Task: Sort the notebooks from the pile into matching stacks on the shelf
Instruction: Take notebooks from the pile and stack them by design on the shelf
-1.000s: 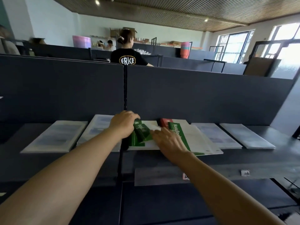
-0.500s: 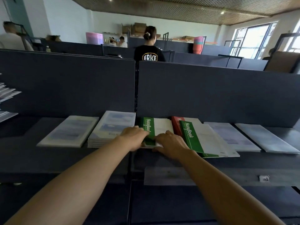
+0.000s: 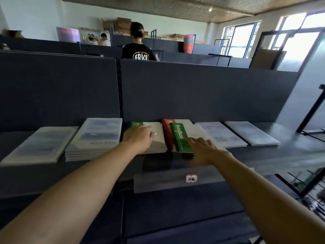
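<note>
A single head-worn wide-angle view is given, directed forward and slightly down over both forearms onto the near shelf at mid-frame, with the room seen beyond, upper frame.

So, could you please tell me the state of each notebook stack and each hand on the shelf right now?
Left hand: fingers straight, resting flat on the green-spined stack.
Green-spined stack: lying flat under the left hand.
Right hand: fingers spread, resting on the skewed green notebook.
Green notebook: skewed, on top of the red-spined notebook.
Red-spined notebook: flat, partly covered.
Pale blue stack: several high, squared up, untouched.
</note>
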Demonstrator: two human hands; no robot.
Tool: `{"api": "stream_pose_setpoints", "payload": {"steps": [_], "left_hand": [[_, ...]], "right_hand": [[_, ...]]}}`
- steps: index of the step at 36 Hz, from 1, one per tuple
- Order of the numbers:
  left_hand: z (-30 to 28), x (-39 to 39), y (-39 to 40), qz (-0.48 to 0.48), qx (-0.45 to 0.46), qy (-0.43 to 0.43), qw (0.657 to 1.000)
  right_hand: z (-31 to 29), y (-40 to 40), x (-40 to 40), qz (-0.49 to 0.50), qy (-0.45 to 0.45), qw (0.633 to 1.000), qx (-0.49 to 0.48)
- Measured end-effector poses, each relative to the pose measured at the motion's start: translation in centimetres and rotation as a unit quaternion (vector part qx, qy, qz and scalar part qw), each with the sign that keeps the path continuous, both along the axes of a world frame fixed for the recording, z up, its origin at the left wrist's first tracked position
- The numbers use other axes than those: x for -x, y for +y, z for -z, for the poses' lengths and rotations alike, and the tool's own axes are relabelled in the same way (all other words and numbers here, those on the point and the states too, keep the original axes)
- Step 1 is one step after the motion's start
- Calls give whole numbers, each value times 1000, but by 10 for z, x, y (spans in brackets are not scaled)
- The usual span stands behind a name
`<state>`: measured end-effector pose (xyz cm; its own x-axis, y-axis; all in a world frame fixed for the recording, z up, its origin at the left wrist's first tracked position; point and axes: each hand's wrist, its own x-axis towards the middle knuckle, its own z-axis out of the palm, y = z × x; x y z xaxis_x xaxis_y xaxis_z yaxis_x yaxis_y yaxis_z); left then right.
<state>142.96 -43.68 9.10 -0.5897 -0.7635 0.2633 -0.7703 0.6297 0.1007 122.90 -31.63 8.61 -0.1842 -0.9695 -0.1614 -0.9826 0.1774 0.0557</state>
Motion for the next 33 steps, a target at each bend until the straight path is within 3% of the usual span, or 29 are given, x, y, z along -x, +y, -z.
{"api": "stream_pose_setpoints", "payload": {"steps": [5,7,8,10,13,14,15,16,19,22,25,28,33], "left_hand": [[0,14,8,-2,-51,90,995],[-1,21,10,-23,-141,176,974],[-3,24,12,-34,-215,237,947],[-8,28,16,-52,-376,369,848],[-19,28,18,-21,-592,497,634],[-22,25,16,-12,-616,519,593],[-24,22,18,-10,-622,529,577],[-27,20,18,-22,-608,529,592],[-25,8,13,-92,-511,511,685],[-22,-9,11,-79,-461,500,729],[-24,-18,19,-41,-436,517,736],[-23,-21,22,-27,-411,543,732],[-9,-26,29,-27,-406,550,729]], "right_hand": [[-2,2,-6,1,40,995,91],[-12,5,-14,-6,78,984,159],[-17,7,-18,-8,95,976,198],[-24,8,-28,-12,97,956,275],[-23,6,-46,-87,43,917,386],[-19,3,-49,-133,39,903,406],[-12,-1,-52,-177,43,894,410],[-7,-3,-55,-207,39,895,394],[4,-8,-62,-229,-30,920,317],[7,-13,-63,-111,-155,921,341],[-1,-26,-60,77,-349,848,391],[-11,-33,-61,132,-546,741,368],[-7,-30,-76,147,-582,713,362]]}}
